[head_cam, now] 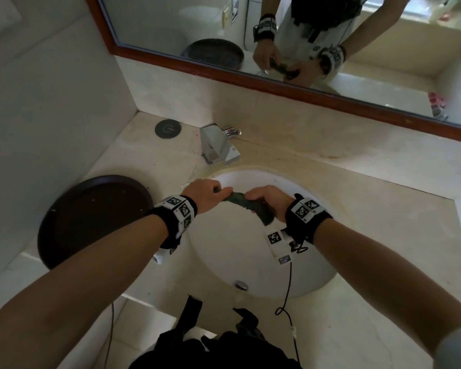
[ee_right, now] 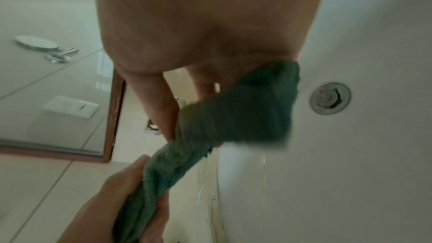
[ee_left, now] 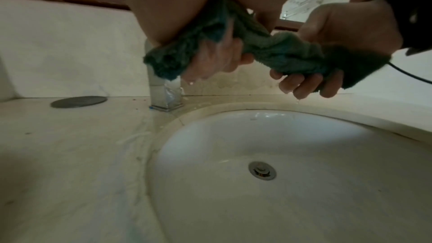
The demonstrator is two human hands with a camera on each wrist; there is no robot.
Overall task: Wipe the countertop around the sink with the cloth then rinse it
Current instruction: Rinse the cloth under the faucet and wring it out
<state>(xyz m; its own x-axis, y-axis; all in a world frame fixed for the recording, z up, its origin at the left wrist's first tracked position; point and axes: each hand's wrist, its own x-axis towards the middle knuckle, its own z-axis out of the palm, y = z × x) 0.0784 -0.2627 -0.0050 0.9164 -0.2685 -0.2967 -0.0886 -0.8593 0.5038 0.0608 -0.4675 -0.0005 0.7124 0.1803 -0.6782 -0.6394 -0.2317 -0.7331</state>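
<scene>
Left hand fist-curled around one end of the dark green terry cloth; right hand wrapped the same way around the other end. Cloth is twisted into a thick rope spanning the short gap between the two fists, long axis running left to right across the body, dipping slightly toward the right hand, with a loose tail hanging below that fist. Both hands equally near: each already holds its own end, so any further twist depends on the wrists turning in opposite directions about that left-right axis. Left wrist view: water beading and dripping off the fingers and the cloth's free end. Judged step: wringing out after the rinse; task looks close to finished. Cloth is suspended clear above the white oval basin, toward its rear rim, so drips should land inside. Chrome square tap stands just behind the hands; no running stream can be made out. Beige marble countertop surrounds the basin, wet streaks near the tap base. Round dark brown tray sits on the counter left of the basin.
</scene>
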